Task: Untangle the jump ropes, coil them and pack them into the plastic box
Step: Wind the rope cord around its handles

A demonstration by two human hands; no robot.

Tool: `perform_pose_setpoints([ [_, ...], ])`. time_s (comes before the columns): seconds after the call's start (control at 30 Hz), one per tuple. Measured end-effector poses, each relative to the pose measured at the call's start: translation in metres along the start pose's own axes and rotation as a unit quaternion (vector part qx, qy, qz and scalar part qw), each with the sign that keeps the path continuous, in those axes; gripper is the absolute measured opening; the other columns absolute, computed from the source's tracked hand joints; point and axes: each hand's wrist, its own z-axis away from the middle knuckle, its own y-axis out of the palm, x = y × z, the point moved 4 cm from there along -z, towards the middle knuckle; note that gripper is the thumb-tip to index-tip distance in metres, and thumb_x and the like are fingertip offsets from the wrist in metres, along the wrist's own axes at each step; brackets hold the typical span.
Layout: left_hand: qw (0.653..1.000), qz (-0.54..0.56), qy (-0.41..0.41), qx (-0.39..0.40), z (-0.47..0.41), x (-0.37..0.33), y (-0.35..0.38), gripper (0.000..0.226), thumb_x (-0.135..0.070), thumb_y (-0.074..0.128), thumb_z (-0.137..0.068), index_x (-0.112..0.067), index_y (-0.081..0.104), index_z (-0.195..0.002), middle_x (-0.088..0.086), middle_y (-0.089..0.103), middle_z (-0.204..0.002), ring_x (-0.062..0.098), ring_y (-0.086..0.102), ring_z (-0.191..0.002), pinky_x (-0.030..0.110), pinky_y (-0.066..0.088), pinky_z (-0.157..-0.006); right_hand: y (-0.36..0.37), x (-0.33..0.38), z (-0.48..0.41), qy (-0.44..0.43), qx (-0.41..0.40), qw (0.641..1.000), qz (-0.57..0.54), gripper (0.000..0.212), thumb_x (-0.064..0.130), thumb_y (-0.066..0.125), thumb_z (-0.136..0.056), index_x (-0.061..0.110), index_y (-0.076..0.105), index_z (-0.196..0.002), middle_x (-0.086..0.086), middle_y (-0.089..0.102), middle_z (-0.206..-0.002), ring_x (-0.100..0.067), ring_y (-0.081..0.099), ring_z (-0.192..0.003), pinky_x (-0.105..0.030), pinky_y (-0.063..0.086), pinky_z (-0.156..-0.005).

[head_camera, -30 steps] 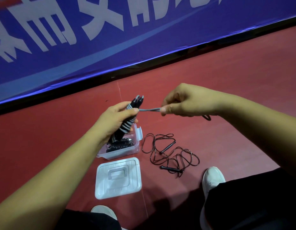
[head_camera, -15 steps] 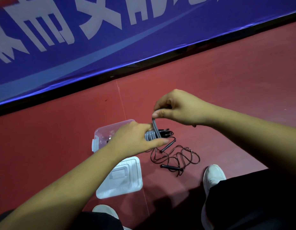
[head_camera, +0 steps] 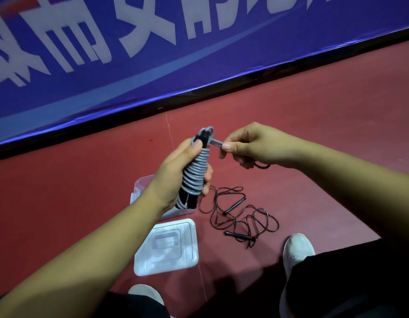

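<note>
Left hand [head_camera: 176,177], centre of frame, grips a grey jump rope [head_camera: 195,173] wound in tight coils round black handles. The bundle is nearly upright and held above the floor. Left fingers [head_camera: 208,180] are curled round the coils, thumb pressed on the top turns. Right hand [head_camera: 251,145], just right of the bundle's top, pinches the loose grey rope end [head_camera: 218,144] between thumb and forefinger, and its other fingers are curled in. The end runs from a small loop at the top of the bundle. A dark loop shows under the right palm; can't tell what it is.

Plastic box [head_camera: 141,187] sits on the red floor [head_camera: 313,134] behind the left wrist, mostly hidden, contents not visible. Its clear lid [head_camera: 166,246] lies flat just below it, handle side up. A black jump rope [head_camera: 240,214] lies tangled on the floor right of the box, both handles visible. White shoes [head_camera: 297,249] are at lower right and bottom centre. A blue banner [head_camera: 130,65] with white characters runs across the top of the frame.
</note>
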Motion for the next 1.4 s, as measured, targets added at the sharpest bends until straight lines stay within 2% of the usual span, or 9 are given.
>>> perform_pose_setpoints([
  [0.13, 0.997, 0.071, -0.001, 0.0, -0.002, -0.004, -0.004, 0.028, -0.038, 0.047, -0.095, -0.03, 0.057, -0.12, 0.016, 0.056, -0.064, 0.026, 0.054, -0.043, 0.029, 0.048, -0.046, -0.003, 0.001, 0.0, 0.024, -0.001, 0.999, -0.031, 0.025, 0.02, 0.053, -0.101, 0.005, 0.071, -0.096, -0.004, 0.047, -0.063, -0.014, 0.045, -0.048, -0.021, 0.036, -0.046],
  [0.33, 0.998, 0.038, 0.015, -0.043, -0.002, -0.012, -0.009, 0.027, -0.03, 0.06, -0.091, -0.022, 0.059, -0.116, 0.014, 0.06, -0.074, 0.027, 0.057, -0.053, 0.031, 0.052, -0.052, -0.009, 0.004, -0.001, 0.034, -0.011, 0.999, -0.001, 0.028, 0.024, 0.053, -0.101, 0.005, 0.07, -0.091, -0.001, 0.046, -0.061, -0.013, 0.04, -0.051, -0.024, 0.034, -0.048],
  [0.43, 0.997, 0.038, 0.015, -0.063, -0.005, -0.015, -0.011, 0.043, -0.025, 0.06, -0.088, -0.027, 0.056, -0.131, 0.015, 0.059, -0.076, 0.027, 0.057, -0.055, 0.031, 0.053, -0.054, -0.01, 0.009, 0.0, 0.02, -0.02, 0.998, 0.047, 0.026, 0.024, 0.053, -0.101, 0.009, 0.07, -0.09, 0.002, 0.05, -0.06, -0.009, 0.042, -0.048, -0.019, 0.035, -0.046],
  [0.7, 0.98, 0.185, -0.011, 0.069, 0.001, -0.027, -0.009, 0.051, -0.031, 0.075, -0.077, -0.018, 0.056, -0.122, 0.002, 0.052, -0.072, 0.016, 0.051, -0.049, 0.026, 0.047, -0.049, -0.005, 0.016, -0.001, 0.009, 0.011, 0.992, 0.123, 0.027, 0.034, 0.057, -0.098, 0.018, 0.072, -0.083, 0.007, 0.05, -0.058, -0.001, 0.043, -0.044, -0.011, 0.033, -0.046],
  [0.87, 0.996, 0.081, -0.033, -0.015, -0.004, -0.031, -0.022, 0.038, -0.02, 0.059, -0.086, -0.028, 0.053, -0.122, 0.009, 0.053, -0.07, 0.02, 0.05, -0.046, 0.025, 0.046, -0.047, -0.016, 0.021, 0.002, -0.011, -0.003, 0.988, 0.156, 0.027, 0.038, 0.058, -0.097, 0.023, 0.071, -0.079, 0.009, 0.052, -0.056, -0.001, 0.045, -0.047, -0.013, 0.035, -0.048],
  [1.07, 0.974, -0.17, -0.105, -0.107, -0.01, -0.01, -0.029, 0.036, -0.013, 0.07, -0.087, -0.021, 0.063, -0.121, 0.014, 0.064, -0.075, 0.018, 0.061, -0.05, 0.028, 0.053, -0.046, 0.005, 0.039, 0.011, -0.087, 0.062, 0.952, 0.286, 0.024, 0.026, 0.061, -0.096, 0.018, 0.068, -0.074, 0.008, 0.054, -0.054, -0.006, 0.049, -0.052, -0.014, 0.032, -0.05],
  [1.2, 0.892, -0.433, -0.035, -0.123, -0.014, 0.001, -0.032, 0.035, -0.029, 0.078, -0.083, -0.036, 0.064, -0.115, -0.002, 0.07, -0.081, 0.015, 0.065, -0.064, 0.03, 0.058, -0.059, 0.016, 0.039, 0.012, -0.09, 0.09, 0.932, 0.339, 0.018, 0.015, 0.059, -0.089, 0.004, 0.064, -0.076, -0.011, 0.054, -0.062, -0.021, 0.044, -0.057, -0.036, 0.037, -0.057],
  [1.3, 0.83, -0.55, -0.036, -0.078, -0.015, 0.009, -0.03, 0.035, -0.051, 0.072, -0.076, -0.051, 0.058, -0.109, -0.011, 0.069, -0.086, 0.014, 0.068, -0.076, 0.044, 0.058, -0.072, 0.02, 0.041, 0.013, -0.093, 0.098, 0.923, 0.361, 0.018, 0.018, 0.058, -0.092, 0.01, 0.067, -0.078, -0.005, 0.053, -0.061, -0.018, 0.044, -0.055, -0.035, 0.036, -0.057],
  [1.4, 0.812, -0.58, -0.057, 0.02, -0.006, 0.016, -0.014, 0.03, -0.055, 0.07, -0.079, -0.049, 0.058, -0.105, -0.011, 0.068, -0.083, 0.009, 0.066, -0.07, 0.044, 0.057, -0.073, 0.016, 0.041, 0.015, -0.105, 0.078, 0.934, 0.333, 0.016, 0.02, 0.06, -0.093, 0.014, 0.072, -0.083, -0.002, 0.063, -0.066, -0.016, 0.051, -0.06, -0.034, 0.043, -0.061],
])
